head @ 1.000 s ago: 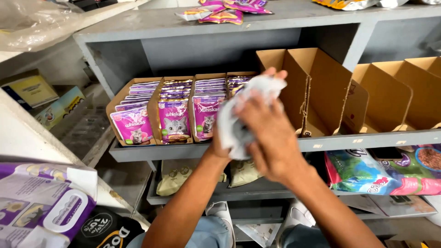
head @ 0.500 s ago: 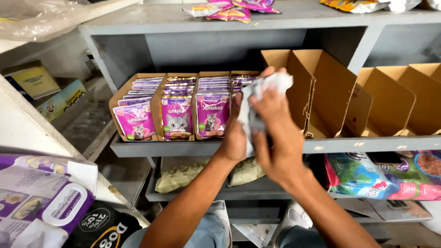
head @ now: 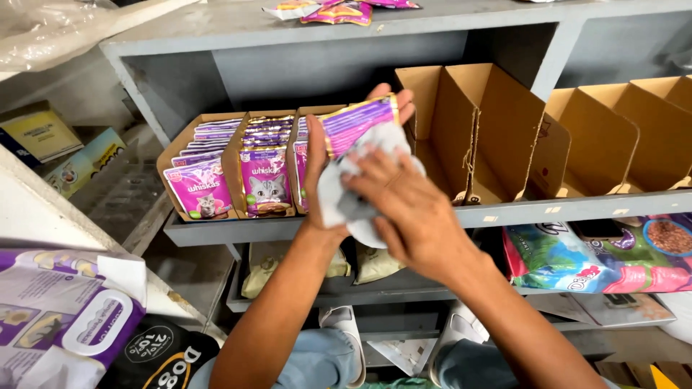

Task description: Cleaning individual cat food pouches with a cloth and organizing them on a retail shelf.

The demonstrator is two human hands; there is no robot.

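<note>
Two hands met at the middle of the view, in front of the grey shelf. The left hand held a purple pouch upright, thumb on its near edge and fingers curled round its top from behind, gripping it. The right hand pressed a pale cloth flat against the pouch's lower face, its fingers spread over the cloth rather than closed.

Half a second before, the cloth had been bunched over nearly the whole pouch. Now it sat lower and the purple upper face showed clear above it, so the wipe seemed to have passed down the front.

At nine o'clock from the hands, cardboard trays stood on the shelf, packed with rows of like purple pouches on end. At three o'clock, two further cardboard trays stood with nothing visible inside. Some loose pouches lay at twelve o'clock on the shelf above. A bright printed bag lay at four o'clock on the lower shelf, and a pack of wipes at eight o'clock
</note>
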